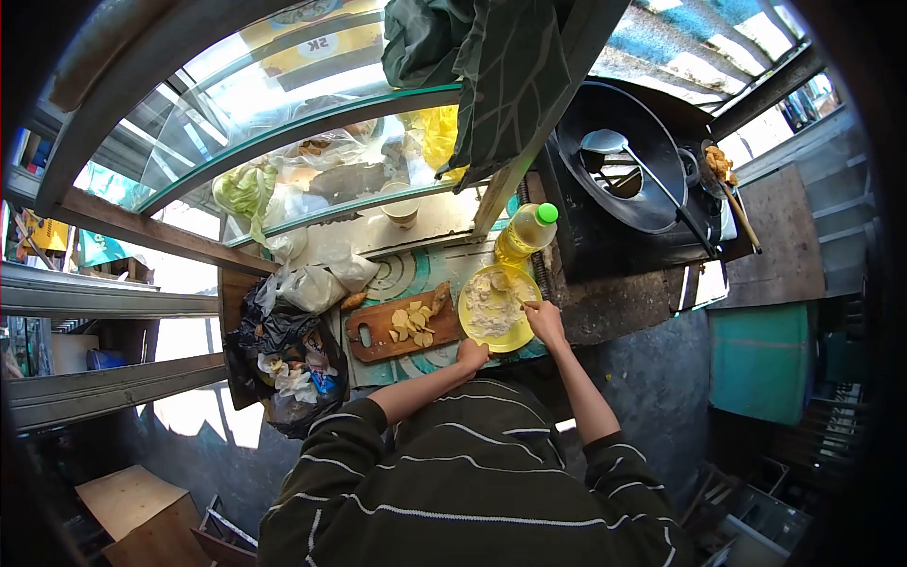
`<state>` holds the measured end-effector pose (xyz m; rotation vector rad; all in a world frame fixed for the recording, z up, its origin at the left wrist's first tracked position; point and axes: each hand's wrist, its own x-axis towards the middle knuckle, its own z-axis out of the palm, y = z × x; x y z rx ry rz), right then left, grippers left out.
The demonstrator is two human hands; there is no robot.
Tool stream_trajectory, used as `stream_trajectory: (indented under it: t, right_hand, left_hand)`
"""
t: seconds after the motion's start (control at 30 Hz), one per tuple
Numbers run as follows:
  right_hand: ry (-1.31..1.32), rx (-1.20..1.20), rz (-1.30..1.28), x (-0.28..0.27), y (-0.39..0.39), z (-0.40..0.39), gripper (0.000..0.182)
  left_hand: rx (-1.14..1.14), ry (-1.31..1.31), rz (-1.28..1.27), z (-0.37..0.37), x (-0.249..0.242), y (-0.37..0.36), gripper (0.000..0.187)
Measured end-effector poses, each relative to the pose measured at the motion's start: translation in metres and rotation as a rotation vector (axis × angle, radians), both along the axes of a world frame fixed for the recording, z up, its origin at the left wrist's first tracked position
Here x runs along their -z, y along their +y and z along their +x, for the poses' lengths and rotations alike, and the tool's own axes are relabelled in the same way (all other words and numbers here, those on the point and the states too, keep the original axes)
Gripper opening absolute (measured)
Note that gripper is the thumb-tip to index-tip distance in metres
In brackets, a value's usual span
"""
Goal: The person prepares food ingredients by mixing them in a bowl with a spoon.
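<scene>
Far-left sign [316, 44]: lettering, seemingly "SK". Your left hand [473, 353]: clamped on yellow bowl [515, 341], near rim. Your right hand [545, 321]: closed around a spoon [510, 289].

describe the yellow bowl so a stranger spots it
Start at the black wok. Down and left in the picture, right of the wooden board, sits the yellow bowl. Unlike the green-capped bottle, it's open and holds whitish powder.

Arms [592, 402] forward, right grip [542, 323] curled
</scene>
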<state>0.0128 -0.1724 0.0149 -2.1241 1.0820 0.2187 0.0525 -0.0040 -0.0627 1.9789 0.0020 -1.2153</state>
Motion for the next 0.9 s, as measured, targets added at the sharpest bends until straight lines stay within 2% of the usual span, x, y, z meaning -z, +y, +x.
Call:
stream_trajectory:
  t: [0.1,0.17,0.3,0.47,0.63,0.77,0.83,0.87,0.9]
  right_hand:
    - [0.0,-0.024,0.011,0.009,0.024,0.005,0.028]
    - [0.05,-0.131,0.008,0.001,0.026,-0.003,0.028]
    - [0.022,-0.062,0.133,0.003,-0.006,-0.007,0.027]
    - [-0.013,-0.005,0.082,0.009,0.025,-0.003,0.028]
    - [0.032,-0.079,0.115,0.004,0.002,-0.017,0.028]
    - [0.034,0.023,0.156,0.011,0.002,-0.011,0.029]
    - [-0.179,0.019,0.126,0.025,0.007,-0.009,0.028]
    - [-0.178,0.019,0.126,0.023,0.006,-0.009,0.028]
    - [-0.114,0.173,0.433,0.02,0.003,-0.009,0.026]
  left_hand:
    - [-0.01,0.0,0.005,-0.001,-0.008,-0.002,0.023]
    - [-0.023,0.016,0.023,0.002,-0.01,0.0,0.024]
    - [0.022,0.002,0.031,0.004,-0.012,-0.002,0.024]
    - [-0.009,0.012,0.043,0.004,-0.013,-0.001,0.024]
    - [0.009,0.009,0.022,0.003,-0.005,-0.001,0.021]
    - [0.005,0.013,0.024,0.003,-0.006,-0.001,0.021]
    - [-0.001,0.006,0.025,0.002,-0.008,-0.001,0.022]
    - [-0.001,0.007,0.025,0.002,-0.008,-0.001,0.022]
    - [0.003,0.011,0.023,0.003,-0.008,-0.001,0.022]
